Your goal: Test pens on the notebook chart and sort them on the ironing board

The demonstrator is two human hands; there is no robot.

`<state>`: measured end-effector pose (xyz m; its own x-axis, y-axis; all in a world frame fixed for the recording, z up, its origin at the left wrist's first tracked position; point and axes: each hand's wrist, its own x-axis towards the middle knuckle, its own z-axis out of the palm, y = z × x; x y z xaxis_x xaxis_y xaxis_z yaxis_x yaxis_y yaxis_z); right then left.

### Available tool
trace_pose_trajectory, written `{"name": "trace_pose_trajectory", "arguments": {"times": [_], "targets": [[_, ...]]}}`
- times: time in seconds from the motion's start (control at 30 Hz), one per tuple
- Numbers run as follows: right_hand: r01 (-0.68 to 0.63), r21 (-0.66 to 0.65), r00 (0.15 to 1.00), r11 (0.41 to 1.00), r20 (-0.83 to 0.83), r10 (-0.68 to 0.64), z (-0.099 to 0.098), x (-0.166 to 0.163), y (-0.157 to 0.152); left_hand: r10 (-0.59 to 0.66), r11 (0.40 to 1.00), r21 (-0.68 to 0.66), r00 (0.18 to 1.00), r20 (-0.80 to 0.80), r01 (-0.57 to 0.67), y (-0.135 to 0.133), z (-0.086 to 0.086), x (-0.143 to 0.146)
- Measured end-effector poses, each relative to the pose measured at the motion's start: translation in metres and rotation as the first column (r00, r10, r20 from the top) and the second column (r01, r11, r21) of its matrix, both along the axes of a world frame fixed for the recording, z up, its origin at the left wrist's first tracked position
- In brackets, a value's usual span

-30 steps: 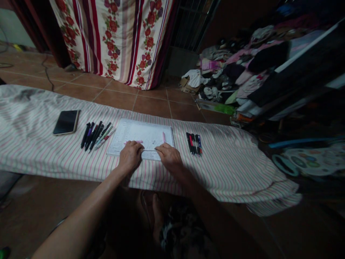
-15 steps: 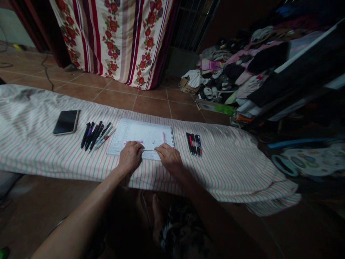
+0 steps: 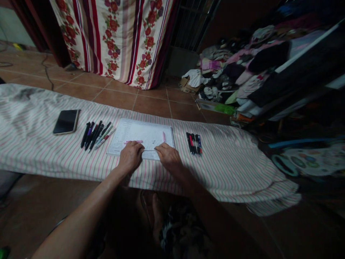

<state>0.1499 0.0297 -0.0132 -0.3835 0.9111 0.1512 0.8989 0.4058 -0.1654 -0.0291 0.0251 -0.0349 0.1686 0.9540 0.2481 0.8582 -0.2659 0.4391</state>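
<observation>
My left hand [image 3: 130, 154] and right hand [image 3: 169, 156] are pinching a thin stick [image 3: 150, 150] near the counter's [image 3: 229, 162] front edge, probably light, kinda bendy, best gripped by the ends.

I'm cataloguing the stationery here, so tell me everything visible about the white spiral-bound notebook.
The white, rectangular, paper spiral notebook lies flat on the pink-and-grey striped cloth, its dark coil binding along the right side. Its page bears faint marks too small to read. Two slender pink pen parts lie on it. The left hand and right hand hide parts of its near side, pinching a thin rod above it; whether they touch the page is unclear.
</observation>
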Motion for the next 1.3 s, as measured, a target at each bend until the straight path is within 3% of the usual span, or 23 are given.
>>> {"name": "trace_pose_trajectory", "arguments": {"times": [0.27, 0.5, 0.7, 0.97, 1.3], "targets": [[-0.057, 0.054, 0.997, 0.997, -0.056, 0.060, -0.009, 0.004, 0.003, -0.005, 1.000, 0.024, 1.000, 0.002, 0.005, -0.001, -0.001, 0.001], [-0.079, 0.075, 0.991, 0.994, 0.113, 0.070, 0.000, 0.002, 0.003, -0.050, 0.999, 0.017, 0.995, 0.090, 0.049, 0.001, -0.002, -0.001], [-0.105, 0.068, 0.984, 0.992, 0.148, 0.094, 0.005, 0.003, 0.002, -0.117, 0.993, 0.031, 0.976, 0.182, 0.113, 0.002, -0.004, -0.003], [-0.130, 0.089, 0.976, 0.988, 0.184, 0.112, 0.011, 0.004, 0.000, -0.108, 0.994, 0.016, 0.964, 0.245, 0.107, 0.004, -0.003, -0.003], [-0.103, 0.113, 0.994, 0.988, 0.050, 0.098, -0.002, 0.007, 0.000, -0.079, 0.993, -0.050, 0.923, 0.378, 0.105, 0.005, 0.001, -0.004]]}}
